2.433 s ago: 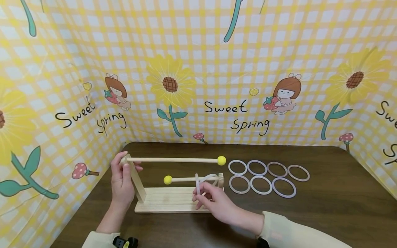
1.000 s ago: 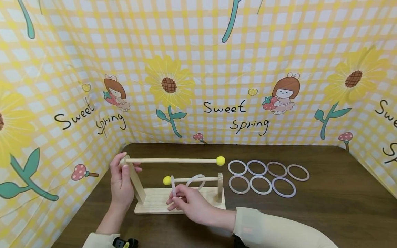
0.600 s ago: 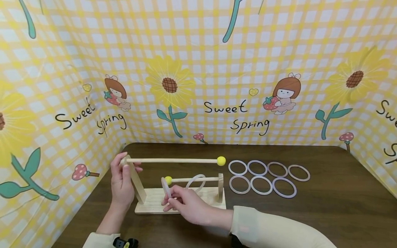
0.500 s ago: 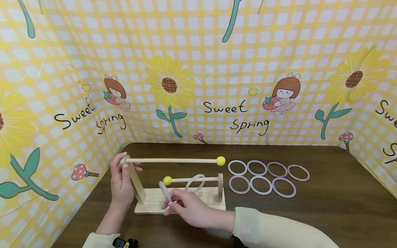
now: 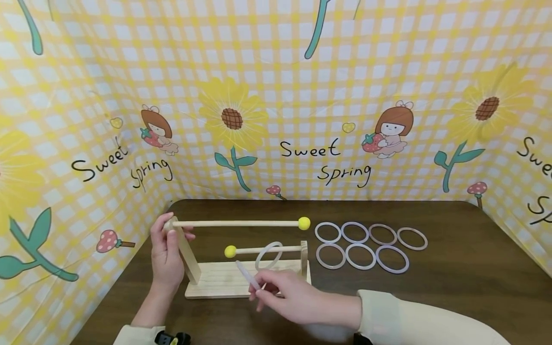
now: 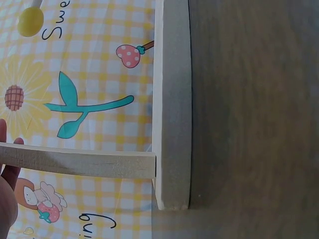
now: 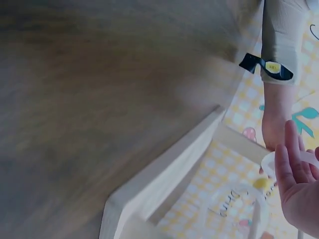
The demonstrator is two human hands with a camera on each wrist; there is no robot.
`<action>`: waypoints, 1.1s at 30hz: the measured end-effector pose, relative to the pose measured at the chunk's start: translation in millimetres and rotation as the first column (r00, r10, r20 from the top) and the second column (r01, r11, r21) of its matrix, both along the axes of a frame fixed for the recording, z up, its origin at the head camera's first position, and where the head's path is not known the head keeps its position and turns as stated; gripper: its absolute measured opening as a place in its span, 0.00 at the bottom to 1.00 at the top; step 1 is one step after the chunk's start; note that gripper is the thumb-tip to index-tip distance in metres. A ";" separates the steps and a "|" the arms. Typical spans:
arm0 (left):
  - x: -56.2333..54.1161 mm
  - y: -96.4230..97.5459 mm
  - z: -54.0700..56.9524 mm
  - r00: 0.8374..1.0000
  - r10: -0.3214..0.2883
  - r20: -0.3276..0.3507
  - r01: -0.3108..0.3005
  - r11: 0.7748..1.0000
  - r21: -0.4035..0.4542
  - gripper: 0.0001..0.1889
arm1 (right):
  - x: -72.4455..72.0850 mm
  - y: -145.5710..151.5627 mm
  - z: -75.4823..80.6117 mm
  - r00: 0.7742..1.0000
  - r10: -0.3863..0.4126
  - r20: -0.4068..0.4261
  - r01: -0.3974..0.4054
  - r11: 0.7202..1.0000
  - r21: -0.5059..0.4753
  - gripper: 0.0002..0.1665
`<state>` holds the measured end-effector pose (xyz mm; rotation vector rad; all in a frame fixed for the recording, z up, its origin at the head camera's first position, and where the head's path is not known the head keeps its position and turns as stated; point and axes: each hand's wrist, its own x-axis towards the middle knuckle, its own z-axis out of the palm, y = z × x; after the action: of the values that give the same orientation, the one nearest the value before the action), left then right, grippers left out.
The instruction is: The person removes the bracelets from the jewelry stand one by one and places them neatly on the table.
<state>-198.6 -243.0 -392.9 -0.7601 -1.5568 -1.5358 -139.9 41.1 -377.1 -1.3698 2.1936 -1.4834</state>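
Note:
A wooden stand [image 5: 211, 282] has two horizontal rods with yellow ball ends. My left hand [image 5: 167, 263] grips the top of its tall post [image 5: 188, 254], by the upper rod [image 5: 237, 224]; the left wrist view shows the post [image 6: 89, 163] with only fingertips beside it. Between thumb and fingers my right hand [image 5: 293, 296] pinches a pale translucent ring [image 5: 247, 275], seen nearly edge-on. That ring is apart from the lower rod [image 5: 247, 250], in front of and below it. Another pale ring [image 5: 261, 253] hangs tilted around the lower rod. In the right wrist view, my right hand [image 7: 301, 194] is partly cut off.
Several pale and lilac rings, one of them a lilac ring [image 5: 392, 272], lie flat in two rows on the dark wooden table [image 5: 465, 268], right of the stand. A yellow checked cloth [image 5: 276, 96] surrounds the table at the back and sides.
My right hand slid the pinched ring left along the lower rod and off past its yellow ball, then moved back right and nearer me. The other ring stayed on; my left hand kept its grip.

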 end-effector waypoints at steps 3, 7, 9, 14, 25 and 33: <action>-0.4 0.3 0.2 1.000 -0.004 -0.005 0.004 1.000 0.000 0.17 | -0.2 14.1 3.8 0.998 -0.007 -0.068 0.007 1.000 0.010 0.05; -0.9 1.1 0.5 1.000 -0.022 -0.010 0.022 1.000 0.006 0.17 | 0.6 33.1 5.1 0.985 -0.026 -0.172 0.025 1.000 -0.009 0.05; -1.2 1.4 0.7 1.000 -0.028 -0.012 0.028 1.000 0.009 0.17 | 0.8 43.2 4.2 0.975 -0.037 -0.218 0.032 0.999 -0.024 0.06; -1.3 1.4 1.5 1.000 -0.024 -0.011 0.024 1.000 0.012 0.17 | -0.8 66.5 0.9 0.946 -0.060 -0.320 0.040 0.997 -0.068 0.09; -1.1 -0.3 0.2 1.000 -0.003 -0.003 0.003 1.000 0.007 0.17 | -3.5 107.2 -3.6 0.902 -0.180 -0.393 0.145 0.983 -0.116 0.16; -1.0 0.1 0.6 1.000 -0.027 -0.016 0.027 1.000 0.014 0.17 | -11.9 140.0 -6.7 0.831 -0.289 -0.475 0.263 0.957 -0.121 0.22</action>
<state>-199.7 -243.0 -392.3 -0.7861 -1.5283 -1.5555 -151.8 181.0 -383.9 -1.6510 2.7860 -1.3975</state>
